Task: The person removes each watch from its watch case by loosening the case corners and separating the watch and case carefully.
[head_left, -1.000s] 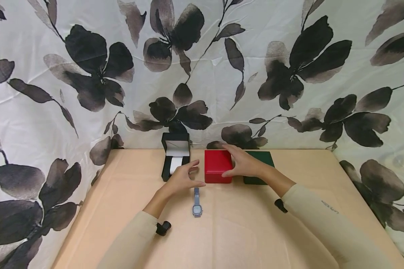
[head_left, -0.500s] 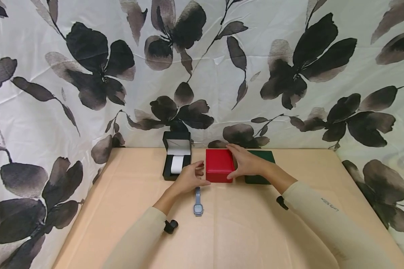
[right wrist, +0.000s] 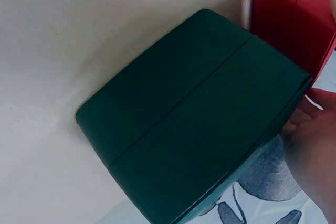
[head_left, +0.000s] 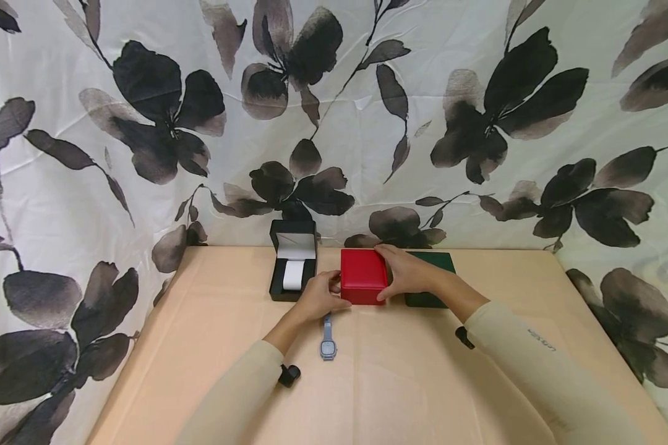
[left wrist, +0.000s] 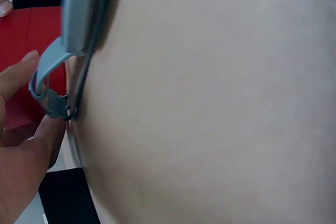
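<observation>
A closed red box (head_left: pixel 363 275) stands between the two hands in the head view. My right hand (head_left: pixel 406 272) grips its right side, thumb at the front corner and fingers at the back. At the box's left side is my left hand (head_left: pixel 318 296), its fingers touching or very close to the lower left edge. The left wrist view shows the left fingers against the red box (left wrist: pixel 31 30). Just below the left hand a light blue watch (head_left: pixel 328 347) lies on the table.
An open black box (head_left: pixel 276 281) with a white cushion (head_left: pixel 292 275) stands left of the red box. Right of it is a closed green box (head_left: pixel 442 261), partly behind the right hand. A floral cloth (head_left: pixel 356 123) hangs behind the table (head_left: pixel 412 383).
My left hand has moved right, up to the red box's left side, uncovering more of the black box. My right hand has stayed at the red box's right side.
</observation>
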A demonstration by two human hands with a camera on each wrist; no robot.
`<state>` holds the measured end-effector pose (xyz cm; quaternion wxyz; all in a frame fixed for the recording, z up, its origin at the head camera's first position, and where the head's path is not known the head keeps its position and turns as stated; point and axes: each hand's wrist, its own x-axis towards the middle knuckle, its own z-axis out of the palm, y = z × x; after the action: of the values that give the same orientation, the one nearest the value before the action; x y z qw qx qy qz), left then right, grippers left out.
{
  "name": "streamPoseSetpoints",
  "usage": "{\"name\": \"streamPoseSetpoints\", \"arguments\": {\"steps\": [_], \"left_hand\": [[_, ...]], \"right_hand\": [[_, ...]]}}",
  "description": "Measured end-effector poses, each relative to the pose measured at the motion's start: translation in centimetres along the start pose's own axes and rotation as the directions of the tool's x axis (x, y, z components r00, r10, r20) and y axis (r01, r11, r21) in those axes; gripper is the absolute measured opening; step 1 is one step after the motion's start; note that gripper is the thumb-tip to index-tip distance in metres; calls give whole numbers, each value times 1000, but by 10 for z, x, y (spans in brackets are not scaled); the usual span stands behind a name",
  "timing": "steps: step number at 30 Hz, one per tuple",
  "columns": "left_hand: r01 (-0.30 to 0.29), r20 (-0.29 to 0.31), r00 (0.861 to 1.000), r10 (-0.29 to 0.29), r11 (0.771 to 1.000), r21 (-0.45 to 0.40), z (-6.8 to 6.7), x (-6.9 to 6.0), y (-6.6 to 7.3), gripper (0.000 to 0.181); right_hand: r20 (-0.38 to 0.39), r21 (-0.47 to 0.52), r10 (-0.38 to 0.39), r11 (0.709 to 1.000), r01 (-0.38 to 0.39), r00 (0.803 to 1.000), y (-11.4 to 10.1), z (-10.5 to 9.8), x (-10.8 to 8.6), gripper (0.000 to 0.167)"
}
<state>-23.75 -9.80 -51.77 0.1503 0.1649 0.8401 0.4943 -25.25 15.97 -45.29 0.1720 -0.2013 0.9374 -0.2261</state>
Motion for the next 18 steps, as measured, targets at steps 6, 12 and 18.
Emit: {"name": "streamPoseSetpoints", "arguments": {"steps": [6,12,18], "left_hand": [[0,-52,999,0,1000,8,4,0,-1,76],[7,-70,998,-6,1000,7,4,-1,1,73],[-13,-83,996,13,1000,1,4,-1,-1,71]], "right_hand": [[0,-3,1,1000,-1,1000,-4,2,0,120],[-12,-25,7,1000,-8,1000,-5,2,0,118],[-29,-65,-6,998,4,1000,-4,1,1,114]]}}
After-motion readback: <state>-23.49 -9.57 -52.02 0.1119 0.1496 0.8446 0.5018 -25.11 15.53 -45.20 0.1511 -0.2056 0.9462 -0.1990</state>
